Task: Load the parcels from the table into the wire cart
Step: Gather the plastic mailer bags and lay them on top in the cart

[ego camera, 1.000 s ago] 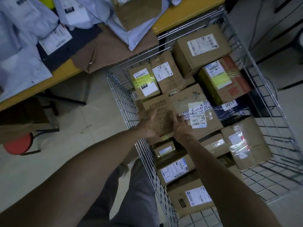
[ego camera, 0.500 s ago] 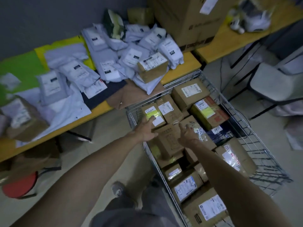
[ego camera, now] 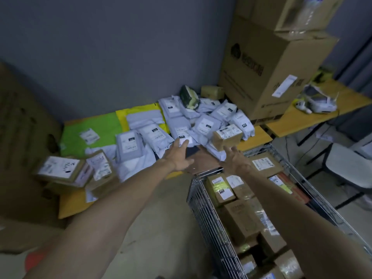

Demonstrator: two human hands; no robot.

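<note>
Both hands have left the boxes in the wire cart (ego camera: 203,206) and come up to the bench (ego camera: 256,136) edge (the view has tilted up with them).

- left grip (ego camera: 179,158): wide, fingers straight, holding nothing. Tips are at a grey mailer (ego camera: 182,130) with a white label; cannot tell if they touch.
- right grip (ego camera: 235,160): wide, fingers spread, holding nothing. It is just short of a small cardboard box (ego camera: 227,135), not touching.
- The small cardboard box sits tilted on the front of the mailer pile (ego camera: 207,122), at the bench end nearest the cart.
- A brown flat packet (ego camera: 204,161) lies on the bench edge below both hands.
- More labelled cartons (ego camera: 60,168) are stacked at the bench's left end, and a green mailer (ego camera: 90,127) lies flat behind them.
- The cart stands right of the arms, against the bench, with packed boxes (ego camera: 220,187) filling it. The right forearm crosses above them.
- A large carton (ego camera: 261,77) stands at the far right of the bench against the wall (another is stacked on top).
- A chair (ego camera: 350,168) is right of the cart.
</note>
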